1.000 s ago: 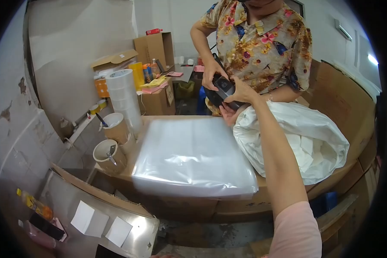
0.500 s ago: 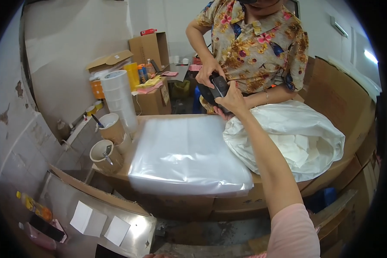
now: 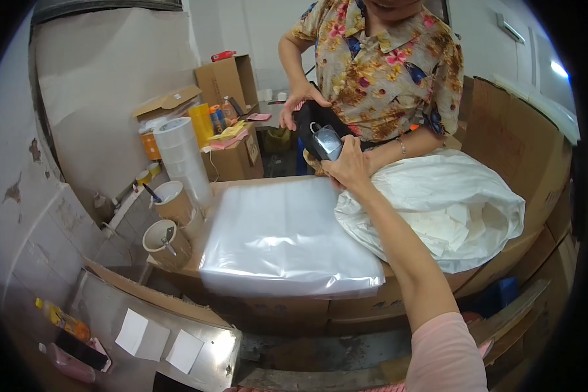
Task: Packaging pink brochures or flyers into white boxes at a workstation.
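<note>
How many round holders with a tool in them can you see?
2: one holder with a dark pen; the other holder, nearer the camera, with a metal tool. Both stand left of the clear plastic stack. Others may be hidden.

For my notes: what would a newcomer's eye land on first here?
Likely the glossy, clear plastic stack at centre. Next, the coworker's colourful floral shirt up top, and before it the black object with a shiny grey piece, at the person's right grip. A crumpled white bag lies right.
</note>
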`<state>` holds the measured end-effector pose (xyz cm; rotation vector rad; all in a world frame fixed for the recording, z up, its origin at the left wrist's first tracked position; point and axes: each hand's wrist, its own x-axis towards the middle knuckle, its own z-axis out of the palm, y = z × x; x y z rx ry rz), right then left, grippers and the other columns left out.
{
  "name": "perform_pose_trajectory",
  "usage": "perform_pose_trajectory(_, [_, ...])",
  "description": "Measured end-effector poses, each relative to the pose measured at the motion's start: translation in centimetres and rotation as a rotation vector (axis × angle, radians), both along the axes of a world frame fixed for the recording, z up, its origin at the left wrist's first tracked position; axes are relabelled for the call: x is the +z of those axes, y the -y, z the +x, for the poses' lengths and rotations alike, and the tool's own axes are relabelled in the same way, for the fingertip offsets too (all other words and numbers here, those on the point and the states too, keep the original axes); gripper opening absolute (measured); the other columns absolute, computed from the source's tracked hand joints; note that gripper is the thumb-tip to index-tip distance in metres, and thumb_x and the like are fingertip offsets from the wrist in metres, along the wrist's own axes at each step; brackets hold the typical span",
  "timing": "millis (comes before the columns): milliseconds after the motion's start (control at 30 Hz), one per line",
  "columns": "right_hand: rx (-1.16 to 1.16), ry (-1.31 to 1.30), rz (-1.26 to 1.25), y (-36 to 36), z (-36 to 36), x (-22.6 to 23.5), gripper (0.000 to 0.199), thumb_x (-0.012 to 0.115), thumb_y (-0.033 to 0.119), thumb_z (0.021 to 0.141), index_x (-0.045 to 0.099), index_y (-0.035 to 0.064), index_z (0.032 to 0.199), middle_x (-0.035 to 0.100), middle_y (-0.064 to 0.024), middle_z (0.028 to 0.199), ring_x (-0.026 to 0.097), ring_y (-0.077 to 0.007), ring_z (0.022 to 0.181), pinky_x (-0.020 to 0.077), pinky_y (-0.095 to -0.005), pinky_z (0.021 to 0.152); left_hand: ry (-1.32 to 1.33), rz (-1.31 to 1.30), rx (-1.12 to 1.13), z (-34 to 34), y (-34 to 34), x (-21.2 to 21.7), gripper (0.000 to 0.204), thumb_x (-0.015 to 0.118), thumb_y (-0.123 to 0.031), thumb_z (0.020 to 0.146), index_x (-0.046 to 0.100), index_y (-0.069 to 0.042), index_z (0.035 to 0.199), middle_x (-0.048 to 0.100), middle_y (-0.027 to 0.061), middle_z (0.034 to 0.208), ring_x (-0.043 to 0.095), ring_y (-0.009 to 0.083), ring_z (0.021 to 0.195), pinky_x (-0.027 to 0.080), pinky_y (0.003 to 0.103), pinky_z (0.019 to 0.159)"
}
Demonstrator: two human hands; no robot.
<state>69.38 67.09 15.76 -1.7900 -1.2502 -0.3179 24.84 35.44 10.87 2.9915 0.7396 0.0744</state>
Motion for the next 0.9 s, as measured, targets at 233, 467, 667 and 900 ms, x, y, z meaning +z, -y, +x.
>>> perform_pose_trajectory(233, [-0.028, 0.211, 0.22, -0.2, 0.1, -1.6, 0.062, 0.083, 0.032, 0.066, 0.049, 0.0043, 0.11, 0.052, -0.0159, 0.106, 0.062, -0.0376, 0.095, 0.0489, -0.0508, 0.075, -0.015, -0.008, 0.008, 0.7, -0.1, 0.4, 0.051, 0.059, -0.014, 0.087, 0.05, 0.001, 0.135, 0.057, 0.0173, 0.129, 0.052, 0.0336, 0.121, 0.041, 0.046, 0.103])
perform_pose_trajectory(467, [-0.006, 0.309, 0.269, -0.1, -0.2, -2.9, 0.069, 0.081, 0.017, 0.06, 0.051, 0.0104, 0.122, 0.049, -0.0113, 0.108, 0.062, -0.0329, 0.088, 0.0413, -0.0485, 0.077, -0.032, -0.008, -0.018, 1.6, -0.8, 0.3, 0.051, 0.062, -0.01, 0.082, 0.052, 0.002, 0.131, 0.058, 0.0174, 0.126, 0.052, 0.0335, 0.121, 0.041, 0.046, 0.103])
perform_pose_trajectory(667, [-0.007, 0.25, 0.253, -0.6, -0.1, -3.7, 0.066, 0.078, 0.018, 0.06, 0.054, 0.0122, 0.121, 0.05, -0.0101, 0.109, 0.06, -0.0325, 0.094, 0.041, -0.0481, 0.08, -0.064, 0.018, -0.04, 2.3, -0.8, 0.2, 0.049, 0.063, -0.013, 0.083, 0.054, 0.0, 0.129, 0.058, 0.0161, 0.126, 0.052, 0.0325, 0.12, 0.041, 0.046, 0.103])
perform_pose_trajectory(900, [0.042, 0.169, 0.217, 0.0, -0.3, -3.2, 0.071, 0.077, 0.019, 0.057, 0.055, 0.0173, 0.124, 0.052, -0.0101, 0.107, 0.06, -0.031, 0.095, 0.0395, -0.0473, 0.084, -0.123, 0.064, -0.047, 3.8, -0.6, 1.3, 0.047, 0.063, -0.016, 0.085, 0.055, -0.001, 0.128, 0.057, 0.0153, 0.127, 0.052, 0.0318, 0.121, 0.04, 0.046, 0.104])
